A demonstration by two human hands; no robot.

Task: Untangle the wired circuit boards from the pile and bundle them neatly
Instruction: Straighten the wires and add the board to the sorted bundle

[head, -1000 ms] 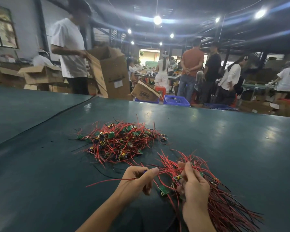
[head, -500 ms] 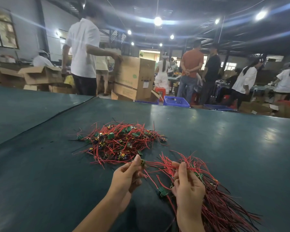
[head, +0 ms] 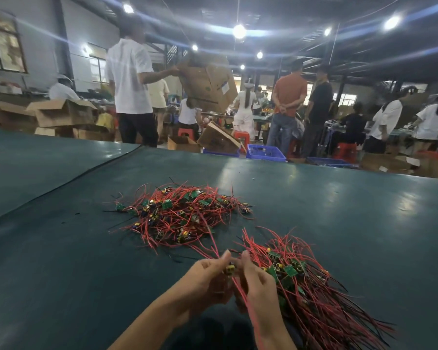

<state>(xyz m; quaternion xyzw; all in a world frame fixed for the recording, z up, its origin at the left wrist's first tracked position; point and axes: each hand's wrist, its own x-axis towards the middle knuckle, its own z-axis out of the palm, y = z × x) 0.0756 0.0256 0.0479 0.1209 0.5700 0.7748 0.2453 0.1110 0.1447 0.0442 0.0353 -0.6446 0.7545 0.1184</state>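
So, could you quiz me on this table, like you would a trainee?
1. True or false: the tangled pile lies farther from the person than the sorted bundle.
2. Most wires are: A blue, B red, C white?
3. What does the left hand pinch at its fingertips?
Key: 1 true; 2 B; 3 a wired circuit board.

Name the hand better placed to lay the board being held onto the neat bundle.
Right. The right hand lies just beside the bundle, which sits on its side. The left hand, also pinching the board, is farther off, nearer the loose pile.
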